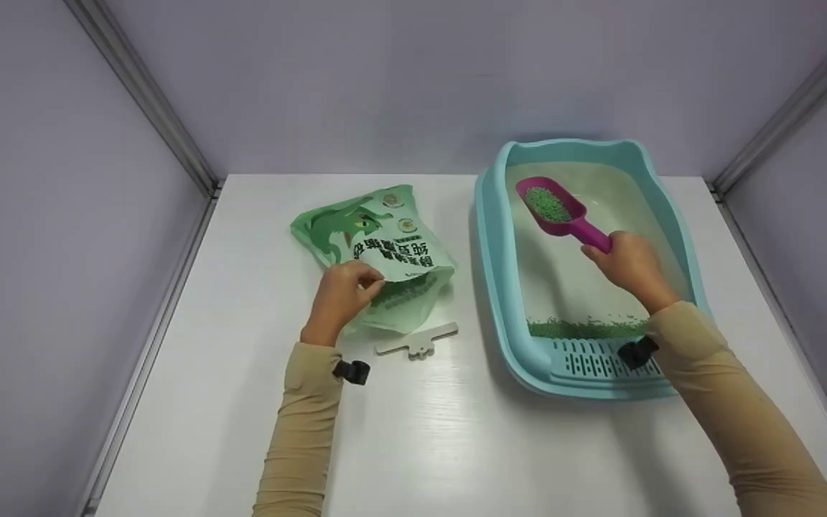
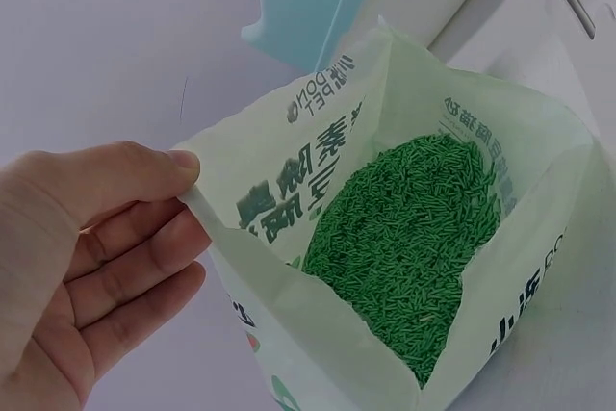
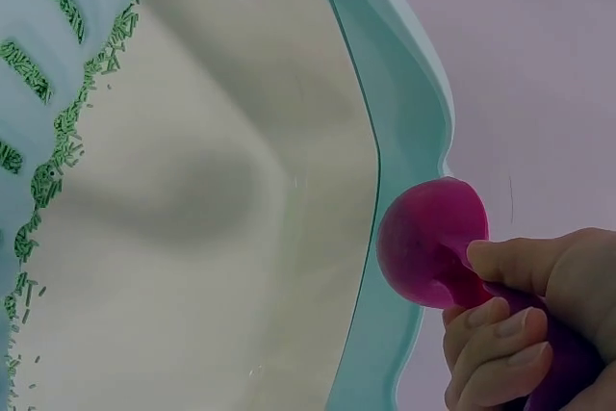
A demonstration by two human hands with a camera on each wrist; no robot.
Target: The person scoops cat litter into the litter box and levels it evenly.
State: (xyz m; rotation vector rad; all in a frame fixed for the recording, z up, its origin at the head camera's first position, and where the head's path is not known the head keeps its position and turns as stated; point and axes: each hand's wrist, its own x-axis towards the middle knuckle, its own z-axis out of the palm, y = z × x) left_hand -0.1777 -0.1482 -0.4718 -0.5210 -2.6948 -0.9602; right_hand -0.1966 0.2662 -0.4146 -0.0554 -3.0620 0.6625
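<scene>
My left hand (image 1: 342, 293) pinches the edge of an open bag of cat litter (image 1: 388, 237), printed with a green cat, lying on the table. Thumb and fingers hold the bag's rim in the left wrist view, and green litter pellets (image 2: 404, 228) show inside. My right hand (image 1: 629, 263) grips the handle of a magenta scoop (image 1: 577, 228) over the blue litter box (image 1: 491, 237). Green pellets (image 1: 547, 205) lie in the scoop's bowl. In the right wrist view the scoop's underside (image 3: 423, 243) faces the camera.
A line of green pellets (image 1: 586, 329) lies along the box's near end, beside its slotted step (image 1: 586, 362). A flat grey-beige piece with long arms (image 1: 421, 342) lies on the white table (image 1: 413, 445) in front of the bag. Pale walls (image 1: 413, 86) stand around the table.
</scene>
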